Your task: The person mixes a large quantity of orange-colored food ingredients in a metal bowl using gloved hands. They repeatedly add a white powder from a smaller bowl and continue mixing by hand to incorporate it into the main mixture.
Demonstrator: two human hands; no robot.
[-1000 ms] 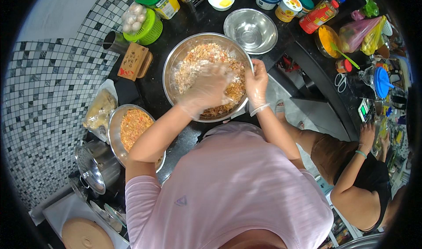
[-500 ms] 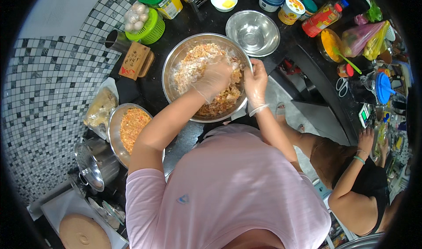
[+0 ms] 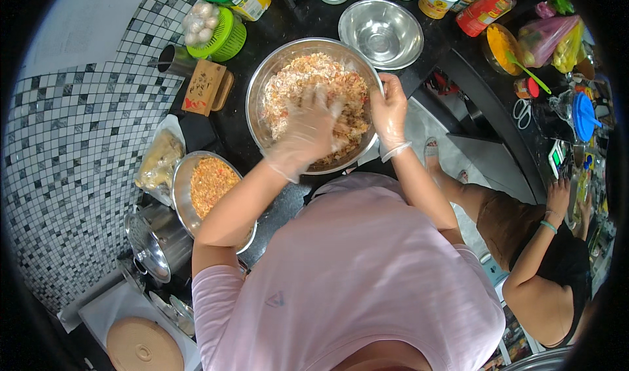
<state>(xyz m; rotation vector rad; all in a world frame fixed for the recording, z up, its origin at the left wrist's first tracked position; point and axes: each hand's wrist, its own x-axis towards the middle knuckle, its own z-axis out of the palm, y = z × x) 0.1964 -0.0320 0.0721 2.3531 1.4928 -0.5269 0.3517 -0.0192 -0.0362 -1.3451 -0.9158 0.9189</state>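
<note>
A large steel mixing bowl (image 3: pixel 262 83) stands on the dark counter, filled with a pale and orange crumbly mixture (image 3: pixel 298 76). My left hand (image 3: pixel 308 132), in a thin clear glove, is down in the mixture near the bowl's front; it is motion-blurred. My right hand (image 3: pixel 390 112), also gloved, grips the bowl's right rim.
An empty steel bowl (image 3: pixel 382 32) sits behind, a smaller steel bowl of orange food (image 3: pixel 208 186) at my left, a lidded pot (image 3: pixel 157 243) below it. A green basket of eggs (image 3: pixel 213 27), jars, a red sauce bottle (image 3: pixel 483 9). Another person (image 3: pixel 537 240) sits at the right.
My left hand has moved through the mixture from the bowl's middle toward its near side. My right hand stays on the rim.
</note>
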